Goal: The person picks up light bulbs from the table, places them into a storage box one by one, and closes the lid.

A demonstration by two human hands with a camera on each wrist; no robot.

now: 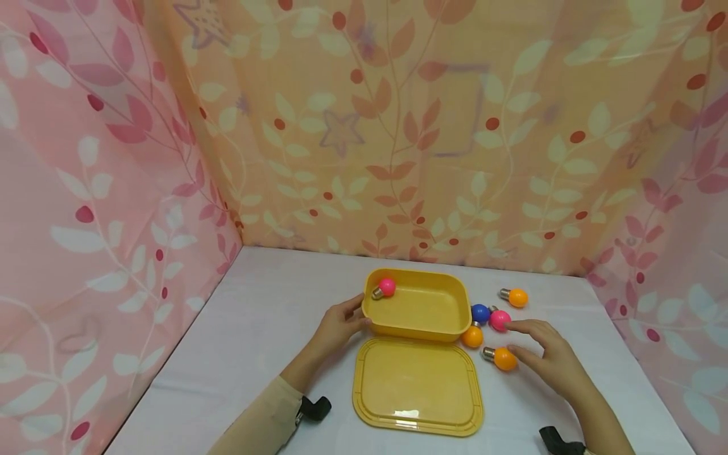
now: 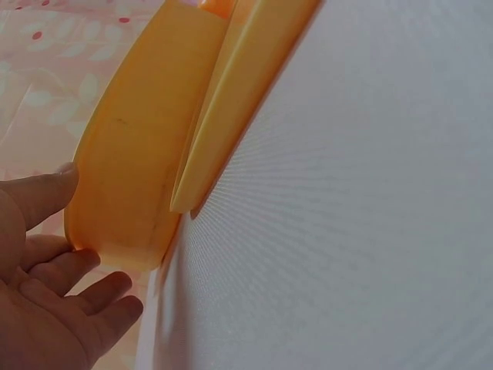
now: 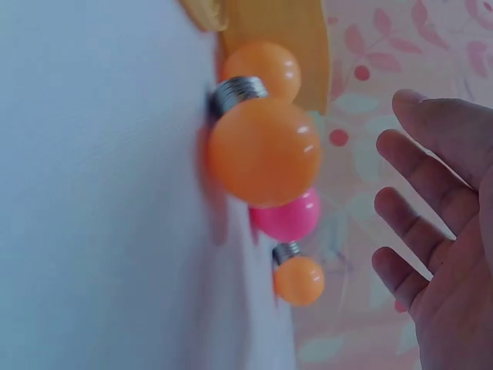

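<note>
A yellow plastic box (image 1: 423, 330) stands without its cover on the white table, a pink light bulb (image 1: 387, 287) lying inside at its back left. My left hand (image 1: 335, 327) touches the left end of the box, thumb near the front corner, fingers loosely bent. My right hand (image 1: 548, 357) is spread over the bulbs to the right of the box, palm empty in the right wrist view. Its fingertips overlap another pink bulb (image 1: 500, 320) and an orange bulb (image 1: 505, 359) in the head view. A blue bulb (image 1: 480, 313) and a second orange bulb (image 1: 472, 337) lie against the box.
In front of the box lies a flat yellow lid (image 1: 418, 385), rim upward. Another orange bulb (image 1: 517, 297) rests farther back on the right. Patterned cloth (image 1: 341, 126) hangs behind the white table (image 1: 244, 354) and along both its sides.
</note>
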